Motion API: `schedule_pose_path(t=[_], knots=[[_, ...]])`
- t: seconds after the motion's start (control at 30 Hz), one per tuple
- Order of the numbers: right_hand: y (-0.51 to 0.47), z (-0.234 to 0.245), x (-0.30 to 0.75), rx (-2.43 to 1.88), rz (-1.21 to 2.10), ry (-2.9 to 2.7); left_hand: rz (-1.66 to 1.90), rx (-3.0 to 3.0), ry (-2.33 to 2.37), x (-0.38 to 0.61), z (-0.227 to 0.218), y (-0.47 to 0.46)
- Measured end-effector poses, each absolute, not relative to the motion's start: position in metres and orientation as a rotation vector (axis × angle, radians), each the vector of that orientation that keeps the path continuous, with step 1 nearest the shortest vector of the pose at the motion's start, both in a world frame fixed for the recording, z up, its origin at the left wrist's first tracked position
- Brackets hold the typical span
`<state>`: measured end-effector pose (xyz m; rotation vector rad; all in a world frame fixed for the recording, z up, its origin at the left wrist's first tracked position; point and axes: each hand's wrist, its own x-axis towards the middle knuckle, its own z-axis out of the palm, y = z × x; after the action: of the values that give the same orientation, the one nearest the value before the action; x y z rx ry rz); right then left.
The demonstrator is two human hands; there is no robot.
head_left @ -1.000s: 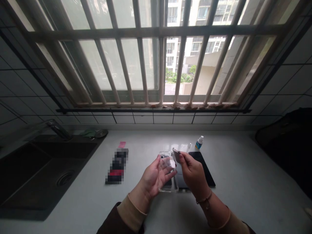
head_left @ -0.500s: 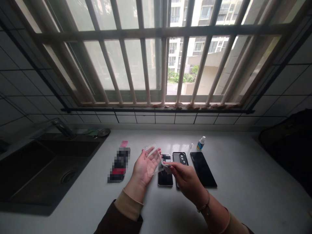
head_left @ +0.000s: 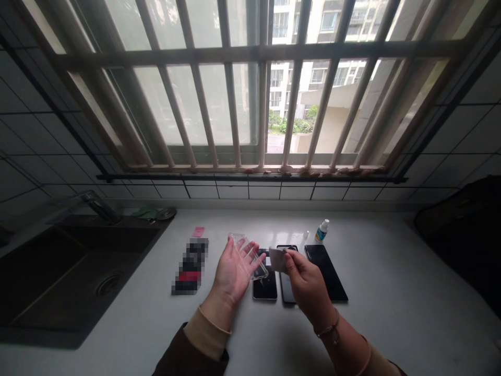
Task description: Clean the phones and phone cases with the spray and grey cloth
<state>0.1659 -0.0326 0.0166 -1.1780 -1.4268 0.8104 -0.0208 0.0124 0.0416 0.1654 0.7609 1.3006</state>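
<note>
My left hand [head_left: 235, 271] is palm up with its fingers spread and holds a clear phone case [head_left: 261, 272]. The see-through case lies tilted around the fingers. In my right hand [head_left: 308, 277] a small grey cloth [head_left: 277, 260] is pinched between thumb and fingers, apart from the case. Below the hands, a phone [head_left: 265, 286] with a dark screen lies on the counter. Beside it is a black phone case [head_left: 288, 292], partly covered by my right hand. A larger black slab like a phone or tablet [head_left: 331, 274] lies to the right.
A small white-capped bottle [head_left: 322, 231] stands behind the black slab, with a little clear cap [head_left: 306, 234] near it. On the left lie a pixelated dark item [head_left: 190, 266] and a pink slip [head_left: 199, 231]. A sink [head_left: 74, 334] is set into the counter [head_left: 133, 318]; a dark bag-like shape [head_left: 465, 235] stands far right.
My right hand has drawn the grey cloth away from the clear case, up and to the right. The left hand's fingers have spread and the case has tilted.
</note>
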Motion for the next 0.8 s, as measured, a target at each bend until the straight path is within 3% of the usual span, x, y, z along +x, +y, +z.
schedule_pose_path(t=[0.33,0.8], knots=[[-0.017,-0.003,0.161,-1.119,1.381,-0.864,1.529,0.496,0.691,-0.010,0.044,-0.001],[-0.020,0.007,0.156,-1.088,1.578,-0.560,1.723,0.895,0.909,-0.015,0.018,0.009]])
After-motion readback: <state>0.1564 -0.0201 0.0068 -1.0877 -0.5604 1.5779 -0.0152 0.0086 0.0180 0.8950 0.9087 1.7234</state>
